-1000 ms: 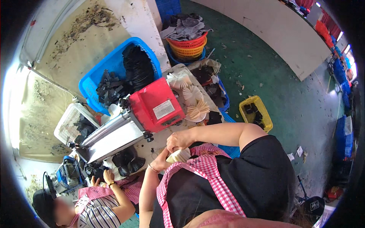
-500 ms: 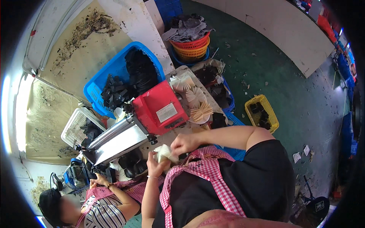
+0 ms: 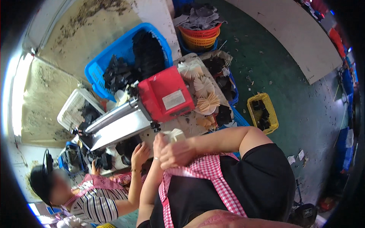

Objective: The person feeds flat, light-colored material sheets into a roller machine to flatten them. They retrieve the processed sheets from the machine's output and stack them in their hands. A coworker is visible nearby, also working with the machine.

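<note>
In front of my chest my left hand (image 3: 159, 142) is closed on a cream bundle of thin leaves (image 3: 175, 134), which shows past the fingers. My right hand (image 3: 176, 154) crosses in front of the left wrist, blurred, with its fingers curled; what they hold, if anything, is hidden. Just beyond stands a red machine (image 3: 167, 95) with a long metal bed (image 3: 119, 131). Several fanned cream bundles (image 3: 204, 87) lie to its right on the worktable (image 3: 152, 136).
At left a co-worker (image 3: 93, 197) in a striped shirt reaches toward black pieces. A blue basket (image 3: 93, 72) of black pieces sits behind the machine, a white basket (image 3: 66, 117) beside it. A yellow basket (image 3: 273, 114) stands on the green floor at right; stacked baskets (image 3: 199, 38) stand farther back.
My right hand has swung down and left across my left wrist. The cream bundle has tilted upward and away. The co-worker's nearer hand has risen toward me. The whole view has shifted slightly.
</note>
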The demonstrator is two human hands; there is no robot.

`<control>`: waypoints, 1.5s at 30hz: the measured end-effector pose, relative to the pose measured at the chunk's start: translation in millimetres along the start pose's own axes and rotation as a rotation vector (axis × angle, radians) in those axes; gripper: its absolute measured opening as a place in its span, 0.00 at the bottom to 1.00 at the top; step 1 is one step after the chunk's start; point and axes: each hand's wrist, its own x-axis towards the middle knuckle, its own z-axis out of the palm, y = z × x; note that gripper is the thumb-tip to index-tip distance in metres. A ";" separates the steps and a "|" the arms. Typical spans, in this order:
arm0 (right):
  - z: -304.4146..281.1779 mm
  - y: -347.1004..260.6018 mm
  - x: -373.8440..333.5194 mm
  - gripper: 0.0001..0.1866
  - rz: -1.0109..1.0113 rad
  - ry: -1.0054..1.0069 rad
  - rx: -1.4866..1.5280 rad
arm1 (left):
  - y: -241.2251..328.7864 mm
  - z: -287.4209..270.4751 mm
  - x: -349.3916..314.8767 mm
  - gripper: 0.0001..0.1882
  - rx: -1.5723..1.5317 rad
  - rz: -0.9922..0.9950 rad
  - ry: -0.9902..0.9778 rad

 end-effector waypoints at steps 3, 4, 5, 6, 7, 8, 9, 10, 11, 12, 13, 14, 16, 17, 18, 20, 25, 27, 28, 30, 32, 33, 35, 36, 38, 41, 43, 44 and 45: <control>-52.6 11.6 -1.9 0.08 -0.016 -0.028 -0.230 | 4.4 0.4 -13.0 0.28 0.113 0.003 -0.034; -65.6 24.4 -23.5 0.08 0.004 0.073 -0.185 | -4.8 -5.1 -21.4 0.29 -0.531 -0.084 -0.151; -88.2 21.1 -34.7 0.09 0.148 -0.183 -0.414 | -21.2 -15.5 -34.8 0.30 -1.180 -0.184 -0.189; -94.5 24.9 -58.5 0.10 0.304 -0.346 -0.430 | -23.2 -31.8 -40.2 0.30 -1.328 -0.182 -0.297; -98.4 19.5 -62.1 0.13 0.489 -0.359 -0.422 | -19.8 -44.3 -44.4 0.31 -1.494 -0.162 -0.405; -90.9 9.9 -63.3 0.06 0.548 -0.492 -0.387 | -18.1 -44.7 -55.2 0.30 -1.559 -0.180 -0.428; -77.0 4.4 -52.4 0.10 0.579 -0.475 -0.414 | -11.6 -43.7 -53.1 0.30 -1.608 -0.177 -0.454; -64.2 -2.2 -38.2 0.16 0.603 -0.459 -0.463 | -12.2 -37.7 -48.9 0.30 -1.526 -0.148 -0.469; -55.1 -9.5 -23.6 0.23 0.648 -0.441 -0.519 | -10.2 -32.9 -44.7 0.29 -1.432 -0.123 -0.505; -55.3 -9.0 -6.4 0.37 0.634 -0.374 -0.503 | -4.4 -19.9 -39.3 0.28 -1.226 -0.146 -0.398; -51.0 -8.3 9.1 0.35 0.641 -0.303 -0.444 | -0.2 -12.8 -35.4 0.30 -0.980 -0.103 -0.314; -48.8 -11.1 23.9 0.33 0.659 -0.237 -0.392 | 13.3 -19.0 -35.5 0.31 -0.712 0.016 -0.271; -35.8 -16.2 34.6 0.29 0.831 -0.132 -0.195 | 22.2 -21.4 -37.0 0.35 -0.475 0.207 -0.225; -29.9 -12.5 29.5 0.30 0.908 -0.108 -0.254 | 25.3 -25.3 -40.5 0.35 -0.269 0.316 -0.157; -26.0 -6.4 17.3 0.30 0.986 -0.089 -0.313 | 20.2 -24.6 -37.4 0.35 -0.272 0.300 -0.102; -27.9 -5.6 -4.9 0.29 1.096 -0.020 -0.408 | 3.3 -7.7 -30.7 0.31 -0.537 0.118 -0.008; -29.5 -84.0 -37.3 0.31 0.984 -0.199 -0.409 | 33.0 -29.8 -47.2 0.20 -1.578 -0.101 -0.314; -27.9 -112.9 -23.0 0.30 0.867 -0.238 -0.411 | 36.0 -17.3 -53.9 0.20 -1.309 -0.029 -0.322; -34.2 -115.5 -12.4 0.30 0.935 -0.244 -0.479 | 46.3 -9.4 -55.7 0.20 -1.133 0.029 -0.318; -49.9 -120.4 9.7 0.29 1.002 -0.184 -0.535 | 71.5 -10.8 -68.4 0.20 -0.775 0.145 -0.279; -63.3 -127.6 16.0 0.30 1.010 -0.062 -0.543 | 90.2 -2.9 -84.2 0.22 -0.661 0.274 -0.277; -67.1 -131.6 13.9 0.30 0.978 -0.095 -0.494 | 89.5 6.6 -89.0 0.23 -0.610 0.326 -0.270; -72.3 -139.6 4.3 0.29 0.910 -0.155 -0.391 | 75.8 40.9 -88.0 0.31 -0.714 0.456 -0.439; -66.2 -139.9 -7.7 0.30 0.899 -0.120 -0.367 | 82.6 48.2 -91.4 0.32 -0.571 0.606 -0.428; -59.2 -153.5 -30.6 0.29 1.248 -0.122 -0.313 | 93.3 60.5 -106.1 0.34 -0.416 0.606 -0.320; -74.8 -164.7 -64.2 0.29 1.704 -0.093 -0.222 | 106.8 49.6 -100.6 0.41 -0.233 0.332 -0.378; -71.0 -168.9 -106.1 0.26 1.875 -0.107 -0.260 | 111.5 45.7 -99.4 0.40 -0.652 0.091 -0.589; -60.6 -175.9 -133.4 0.24 1.945 0.072 -0.141 | 106.6 43.3 -96.9 0.41 -0.938 -0.078 -0.760; -44.6 -184.4 -166.9 0.23 1.997 0.254 -0.021 | 101.9 40.6 -94.0 0.43 -1.223 -0.255 -0.918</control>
